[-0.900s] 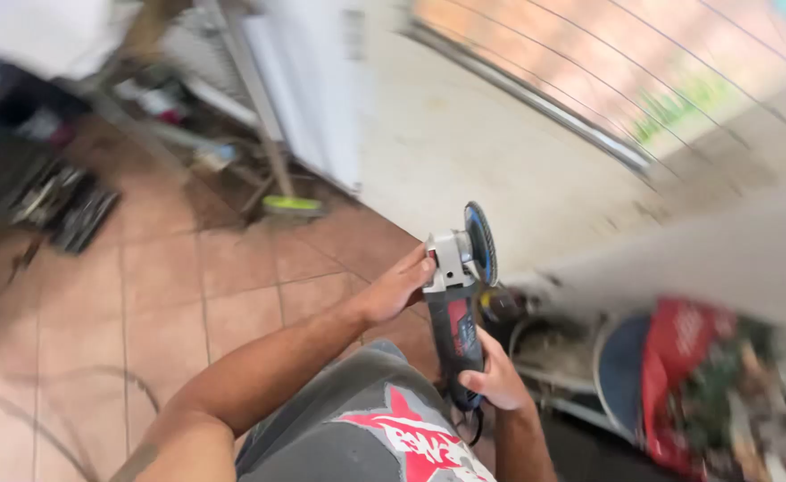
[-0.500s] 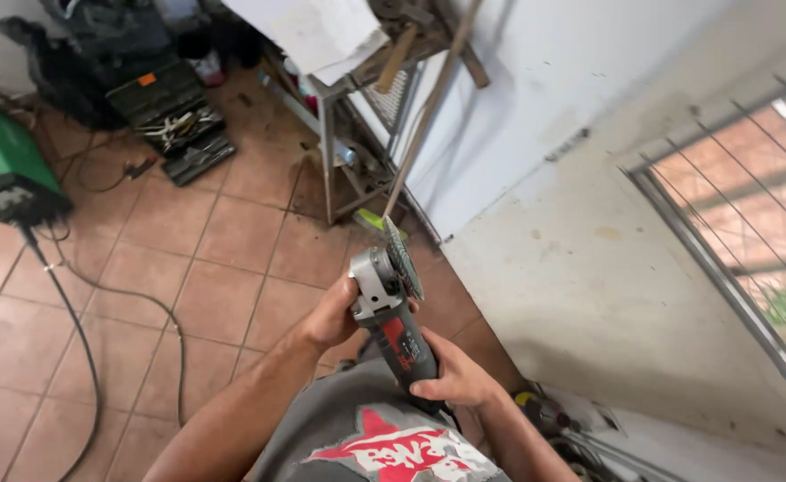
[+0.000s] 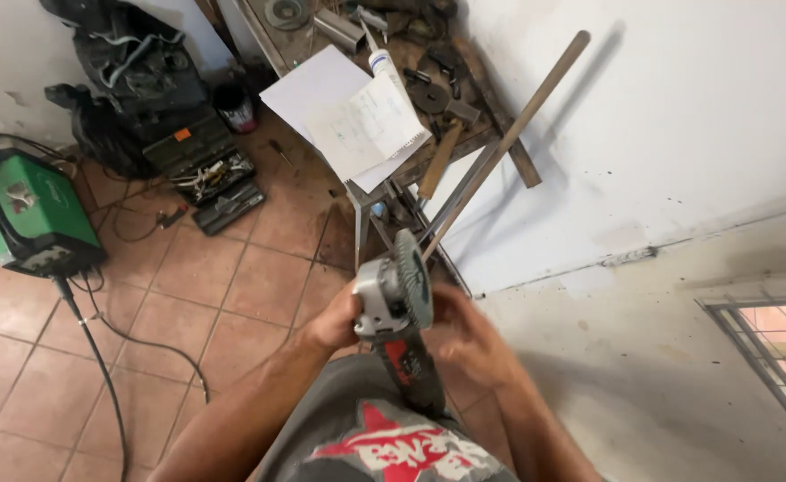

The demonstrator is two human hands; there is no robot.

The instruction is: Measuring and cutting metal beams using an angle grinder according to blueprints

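**Grinder held up at chest height, disc facing the right hand**

A tiled floor [image 3: 232, 295] and a white wall [image 3: 678, 134] frame the workshop. A cluttered metal table [image 3: 357, 192] stands ahead, carrying sheets of paper [image 3: 348, 116] and loose tools, with a long wooden pole [image 3: 509, 134] leaning against it. To the left sit a green welding machine [image 3: 27, 210], with its cable trailing over the tiles, and an open toolbox [image 3: 210, 174].

In front of the person's chest is the angle grinder [image 3: 393, 312], upright, its flap disc [image 3: 412, 277] on edge. The left hand [image 3: 335, 321] is closed round the grey head of the grinder. The right hand [image 3: 469, 344] is partly open, fingers curled beside the disc; whether they touch it cannot be told.

Judging by this, the work is at the disc, with no grinding under way. Nothing lies between the hands and the tool.
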